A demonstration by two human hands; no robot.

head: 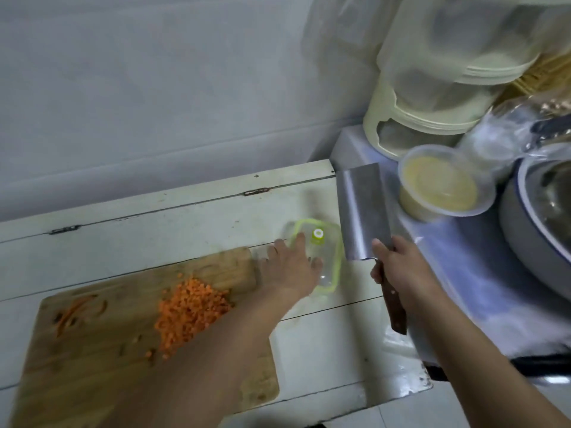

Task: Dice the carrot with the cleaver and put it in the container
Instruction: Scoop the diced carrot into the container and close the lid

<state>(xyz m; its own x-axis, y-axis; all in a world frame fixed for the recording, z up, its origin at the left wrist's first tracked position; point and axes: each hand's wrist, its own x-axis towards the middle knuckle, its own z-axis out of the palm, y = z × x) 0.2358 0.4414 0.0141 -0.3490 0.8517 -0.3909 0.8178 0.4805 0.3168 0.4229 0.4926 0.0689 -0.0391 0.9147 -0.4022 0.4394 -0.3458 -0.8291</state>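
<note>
Lying in a loose orange heap on the wooden cutting board point(92, 350), the diced carrot point(190, 310) is sitting toward the board's far right part, with a few thin orange strips point(74, 310) resting apart from it near the board's left edge. The board itself is resting on a white painted worktop point(154, 211), its long axis running from near left to far right.

Just right of the heap, the left forearm is crossing over the board's corner, and the left hand point(293, 267) is resting flat with its fingers spread and straight, the fingertips touching the clear container point(321, 257) with the lime-green rim. The container is lying on the worktop just beyond the board's right end, its lid carrying a small green-and-white valve; the carrot is lying well behind the fingertips, beside the wrist.

Further right, the right hand point(398, 267) is gripping the cleaver point(361, 217) with fingers curled round the dark wooden handle where it meets the blade. The blade is pointing away toward the wall, its long axis running near to far, the handle end pointing back toward the person. To the right, a lidded plastic tub point(441, 186) is sitting blurred.
</note>
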